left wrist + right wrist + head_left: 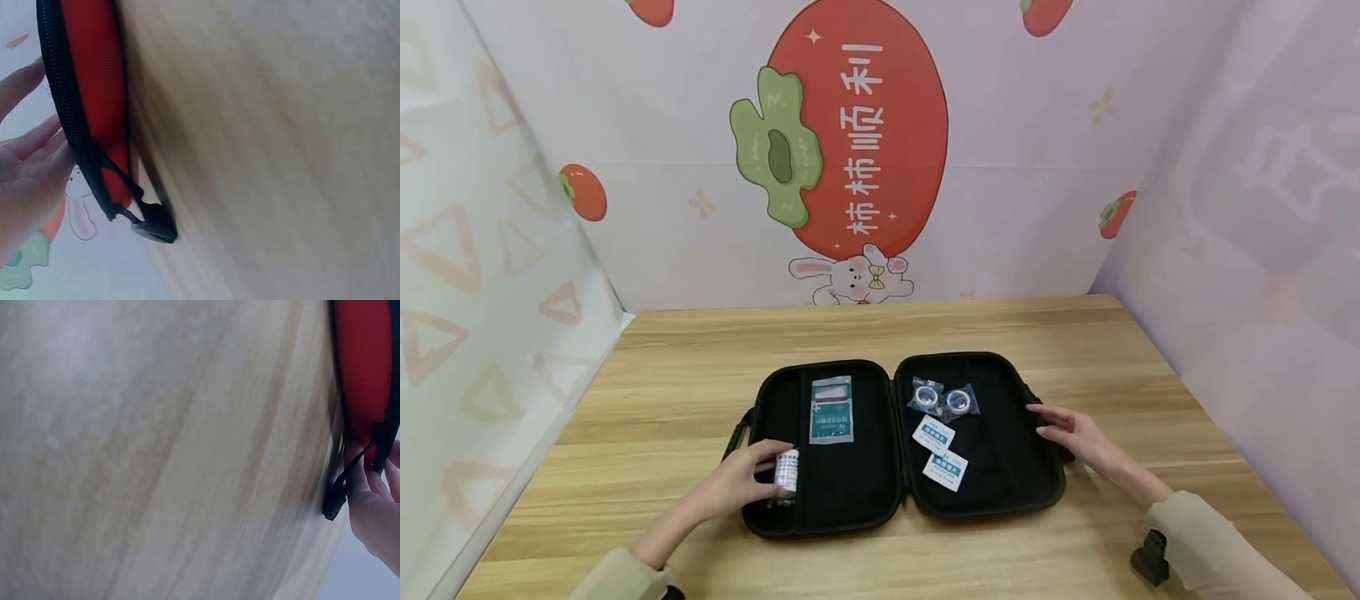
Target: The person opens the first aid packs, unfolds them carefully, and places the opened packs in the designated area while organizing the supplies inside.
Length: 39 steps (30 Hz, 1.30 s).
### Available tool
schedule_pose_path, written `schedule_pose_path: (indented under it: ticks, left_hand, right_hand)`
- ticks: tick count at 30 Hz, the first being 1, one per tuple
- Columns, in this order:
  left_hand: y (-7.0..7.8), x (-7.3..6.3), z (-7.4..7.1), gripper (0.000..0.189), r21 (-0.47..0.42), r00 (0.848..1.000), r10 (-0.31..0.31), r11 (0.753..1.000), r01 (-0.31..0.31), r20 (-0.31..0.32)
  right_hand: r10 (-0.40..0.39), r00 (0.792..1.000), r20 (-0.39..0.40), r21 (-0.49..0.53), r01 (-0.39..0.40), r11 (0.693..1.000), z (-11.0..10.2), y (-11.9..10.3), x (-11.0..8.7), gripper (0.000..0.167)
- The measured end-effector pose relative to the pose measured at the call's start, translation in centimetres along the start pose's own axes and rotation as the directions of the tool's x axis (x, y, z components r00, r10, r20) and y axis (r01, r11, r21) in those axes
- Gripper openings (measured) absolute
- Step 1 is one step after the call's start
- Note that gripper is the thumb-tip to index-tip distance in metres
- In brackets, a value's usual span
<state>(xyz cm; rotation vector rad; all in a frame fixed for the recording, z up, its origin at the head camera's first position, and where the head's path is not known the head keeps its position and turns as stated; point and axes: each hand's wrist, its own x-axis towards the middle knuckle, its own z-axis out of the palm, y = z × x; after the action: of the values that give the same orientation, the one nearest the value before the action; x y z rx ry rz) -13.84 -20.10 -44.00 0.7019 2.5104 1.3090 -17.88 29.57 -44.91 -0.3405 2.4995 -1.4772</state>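
Note:
An open black-lined zip case [850, 500] with a red outer shell lies on the table, its two halves spread flat. My left hand [735, 481] holds a small white printed roll, like a wrapped bandage [787, 472], between thumb and fingers in the left half's side strip. The left wrist view shows that hand [31, 165] behind the zipped rim, which hides most of the roll. My right hand [1078, 435] grips the right half's outer rim, beside the handle. In the right wrist view its fingers [357, 478] lie on both sides of the edge.
A teal-and-clear packet [831, 410] lies in the left half. Two wrapped tape rolls [927, 397] and two white square sachets [946, 470] are in the right half. Wooden table [1000, 325] surrounds the case; printed cloth walls [647, 242] stand behind and at both sides.

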Motion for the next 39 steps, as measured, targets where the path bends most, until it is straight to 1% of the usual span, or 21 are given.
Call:
schedule_pose_path:
  ticks: [1, 3, 6, 9, 13, 15, 18, 21, 22, 23, 25, 29, 32, 34, 36, 39]
  left_hand:
    - [-0.1, 0.0, 0.0, 0.051, -0.045, 1.0, -0.01, 0.999, 0.011, 0.012]
    - [-0.3, 0.1, 0.0, 0.053, -0.102, 0.999, -0.029, 0.994, 0.032, 0.033]
    - [-0.4, 0.3, 0.3, 0.055, -0.155, 0.997, -0.049, 0.986, 0.057, 0.057]
    - [-0.3, 0.5, 0.6, 0.056, -0.18, 0.996, -0.061, 0.981, 0.072, 0.064]
    - [-0.2, 0.7, 0.9, 0.058, -0.184, 0.996, -0.077, 0.979, 0.085, 0.051]
    - [-0.2, 0.8, 1.0, 0.058, -0.16, 0.997, -0.076, 0.984, 0.08, 0.032]
    - [-0.1, 0.7, 1.1, 0.057, -0.038, 0.998, -0.054, 0.998, 0.053, -0.019]
    - [0.1, 0.5, 1.0, 0.057, 0.09, 0.996, -0.052, 0.994, 0.058, -0.066]
    - [0.2, 0.4, 0.9, 0.057, 0.11, 0.996, -0.053, 0.992, 0.061, -0.073]
    - [0.2, 0.3, 0.8, 0.056, 0.112, 0.995, -0.06, 0.991, 0.069, -0.077]
    - [0.3, 0.2, 0.6, 0.052, 0.084, 0.993, -0.08, 0.993, 0.087, -0.085]
    - [0.6, 0.0, 0.6, 0.043, 0.038, 0.987, -0.102, 0.993, 0.108, -0.128]
    - [0.8, 0.1, 0.8, 0.039, -0.037, 0.981, -0.137, 0.99, 0.134, -0.135]
    - [0.8, 0.3, 0.9, 0.038, -0.114, 0.98, -0.162, 0.982, 0.149, -0.116]
    - [0.7, 0.5, 1.0, 0.038, -0.201, 0.98, -0.175, 0.967, 0.154, -0.093]
    - [0.6, 0.6, 1.3, 0.038, -0.286, 0.979, -0.189, 0.945, 0.159, -0.08]
  right_hand:
    - [0.001, 1.0, 0.001, 0.002, -0.001, 1.0, 0.0, 0.0, 0.0, 0.044]
    - [0.002, 1.0, 0.002, 0.004, -0.002, 1.0, 0.0, 0.0, 0.0, 0.044]
    - [0.006, 1.0, 0.009, 0.006, -0.006, 1.0, -0.1, 0.0, -0.1, 0.044]
    - [0.009, 1.0, 0.011, 0.009, -0.009, 1.0, -0.1, 0.0, -0.1, 0.045]
    - [0.01, 1.0, 0.012, 0.013, -0.01, 1.0, -0.2, 0.0, -0.1, 0.046]
    - [0.01, 1.0, 0.009, 0.012, -0.01, 1.0, -0.1, 0.1, -0.1, 0.046]
    - [0.012, 1.0, -0.003, 0.007, -0.012, 1.0, -0.1, 0.2, -0.1, 0.046]
    - [0.012, 1.0, -0.009, 0.001, -0.012, 1.0, -0.1, 0.3, 0.0, 0.045]
    - [0.011, 1.0, -0.01, -0.003, -0.011, 1.0, -0.1, 0.3, 0.0, 0.045]
    - [0.01, 1.0, -0.011, -0.005, -0.01, 1.0, -0.1, 0.3, 0.0, 0.045]
    - [0.007, 1.0, -0.009, -0.007, -0.007, 1.0, -0.1, 0.3, 0.0, 0.044]
    - [0.01, 1.0, -0.009, -0.014, -0.01, 1.0, -0.1, 0.3, 0.1, 0.044]
    - [0.011, 1.0, -0.004, -0.021, -0.011, 1.0, -0.1, 0.2, 0.1, 0.044]
    - [0.011, 1.0, -0.004, -0.021, -0.011, 1.0, -0.1, 0.2, 0.1, 0.044]
    - [0.013, 1.0, -0.001, -0.017, -0.013, 1.0, -0.1, 0.2, 0.1, 0.044]
    - [0.016, 1.0, -0.003, -0.012, -0.016, 1.0, -0.1, 0.2, 0.1, 0.045]
